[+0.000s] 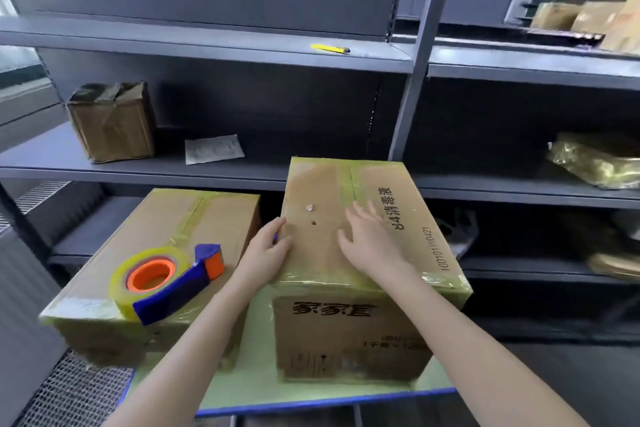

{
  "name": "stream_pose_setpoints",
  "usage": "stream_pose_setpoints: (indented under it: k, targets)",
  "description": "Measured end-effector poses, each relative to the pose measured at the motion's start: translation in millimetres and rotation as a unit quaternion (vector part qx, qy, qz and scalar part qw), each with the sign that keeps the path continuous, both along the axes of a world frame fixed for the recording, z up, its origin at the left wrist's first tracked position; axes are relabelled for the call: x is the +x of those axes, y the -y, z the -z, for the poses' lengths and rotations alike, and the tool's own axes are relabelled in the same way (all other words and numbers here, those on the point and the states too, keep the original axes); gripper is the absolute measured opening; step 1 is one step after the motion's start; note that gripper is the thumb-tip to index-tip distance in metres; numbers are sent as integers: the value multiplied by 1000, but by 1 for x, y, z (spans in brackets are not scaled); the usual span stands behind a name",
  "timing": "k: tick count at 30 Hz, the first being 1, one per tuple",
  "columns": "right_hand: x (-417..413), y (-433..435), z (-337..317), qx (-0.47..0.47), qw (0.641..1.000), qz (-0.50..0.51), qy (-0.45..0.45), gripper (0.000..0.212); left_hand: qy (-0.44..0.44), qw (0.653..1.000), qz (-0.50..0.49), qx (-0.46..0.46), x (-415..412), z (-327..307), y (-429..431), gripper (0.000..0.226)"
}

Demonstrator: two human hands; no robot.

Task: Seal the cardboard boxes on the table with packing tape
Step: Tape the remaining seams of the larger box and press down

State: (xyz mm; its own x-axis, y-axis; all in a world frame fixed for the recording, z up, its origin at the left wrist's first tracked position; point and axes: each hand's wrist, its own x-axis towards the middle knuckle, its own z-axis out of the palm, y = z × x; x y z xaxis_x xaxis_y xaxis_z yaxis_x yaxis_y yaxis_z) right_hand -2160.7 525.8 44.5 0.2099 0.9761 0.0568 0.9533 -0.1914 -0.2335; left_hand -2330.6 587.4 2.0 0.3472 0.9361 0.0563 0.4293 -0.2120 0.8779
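Both forearms extended over counter. Left grip curled over left top edge of taller box. Right grip lay flat on its taped lid, fingers spread, grasping nothing. Tape dispenser rested on lower box just beside; both boxes stood on counter.

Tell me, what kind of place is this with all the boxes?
Probably a stockroom or packing room: grey metal shelves hold a taped parcel, a tape dispenser lies on the lower box, and the taller box beside it is taped along its edges.
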Motion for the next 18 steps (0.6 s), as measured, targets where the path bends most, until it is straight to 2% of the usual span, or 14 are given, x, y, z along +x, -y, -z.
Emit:
stream_pose_setpoints:
  k: [6, 12, 18]
  targets:
    - [48, 26, 9, -59, 997, 41, 17, 53, -65, 998, 15, 14, 17, -2, -4, 48]
    - [57, 28, 18, -56, 998, 32, 25, 52, -55, 998, 9, 13, 24, -3, -2, 46]
    - [61, 35, 21, -33, 999, 29, 0, 56, 5, 1000, -1, -23, 29, -20, 5, 59]
